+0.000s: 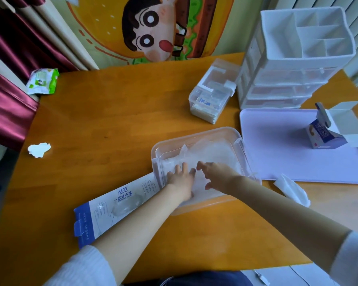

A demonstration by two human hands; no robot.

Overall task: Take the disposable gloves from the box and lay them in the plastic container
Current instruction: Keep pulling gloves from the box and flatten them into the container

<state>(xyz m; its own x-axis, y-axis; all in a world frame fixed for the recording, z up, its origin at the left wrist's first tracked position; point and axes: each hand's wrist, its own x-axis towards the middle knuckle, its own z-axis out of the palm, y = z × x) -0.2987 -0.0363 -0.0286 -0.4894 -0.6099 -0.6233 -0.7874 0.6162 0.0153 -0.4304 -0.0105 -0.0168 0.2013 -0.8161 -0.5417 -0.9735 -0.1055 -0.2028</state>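
A green wet-wipe pack (42, 80) lies at the worktop's (122, 120) ten o'clock corner. A crumpled white tissue (39, 149) sits near the nine o'clock edge.

The glove box (116, 205), white and blue with printed hand outlines, lies flat at about seven o'clock of the plastic container (194, 135). Its far end is just beside the container's wall.

The left hand (180, 180) reaches into the container. Its fingers are straight and spread, and the palm is pressed flat on the disposable gloves (211, 153). The gloves lie as a crinkled clear heap inside the container, filling most of its floor.

The right hand (217, 174) is just at three o'clock of the left one, over the same heap. Its fingers are spread and loosely bent and pinch nothing. Whether they touch the gloves I cannot tell.

At one o'clock of the container stands a small clear lidded box (213, 93). Beside that is a tall white drawer organiser (298, 58) with open compartments on top.

At three o'clock lies a pale lilac tray (287, 157), touching or nearly touching the container. A small blue carton (327, 135) with its flaps open stands on the tray. A white wad of tissue (291, 188) rests at the tray's near edge, about five o'clock of the container.
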